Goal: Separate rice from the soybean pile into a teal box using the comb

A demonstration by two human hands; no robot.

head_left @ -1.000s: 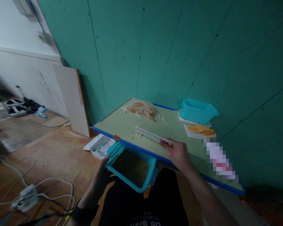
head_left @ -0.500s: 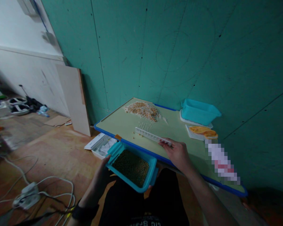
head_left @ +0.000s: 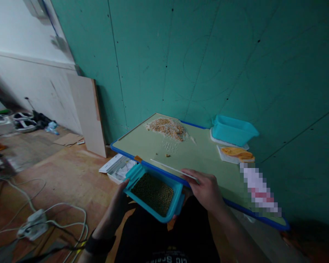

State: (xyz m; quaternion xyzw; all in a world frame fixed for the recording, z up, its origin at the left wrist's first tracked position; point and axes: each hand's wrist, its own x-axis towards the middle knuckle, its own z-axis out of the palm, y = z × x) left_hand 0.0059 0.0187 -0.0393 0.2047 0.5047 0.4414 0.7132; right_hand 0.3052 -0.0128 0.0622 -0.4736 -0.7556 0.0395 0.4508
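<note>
My left hand (head_left: 120, 199) grips the left side of a blue plastic container (head_left: 178, 204), held at the table's near edge above my lap. Inside it lies a layer of small round beans (head_left: 152, 193), greenish and yellowish. In my right hand (head_left: 205, 186) is a thin white plastic strip (head_left: 167, 166), seen nearly edge-on over the table's front rim. A few loose beans (head_left: 167, 156) lie just beyond the strip. Farther back is a pile of tan beans mixed with pale grains (head_left: 168, 128). Some pale grains (head_left: 170, 146) are scattered in front of that pile.
The pale green table (head_left: 208, 160) has a blue rim and stands against a green wall. At its right are an empty blue basket (head_left: 233, 129), a yellow cloth-like item (head_left: 237, 152) on a white tray, and a blurred-out packet (head_left: 259, 188). A power strip (head_left: 33, 224) with cables lies on the floor.
My right hand has drawn the white strip toward me, to the near table edge, and turned it from showing its ridged face to nearly edge-on. My left hand and the container stay almost still.
</note>
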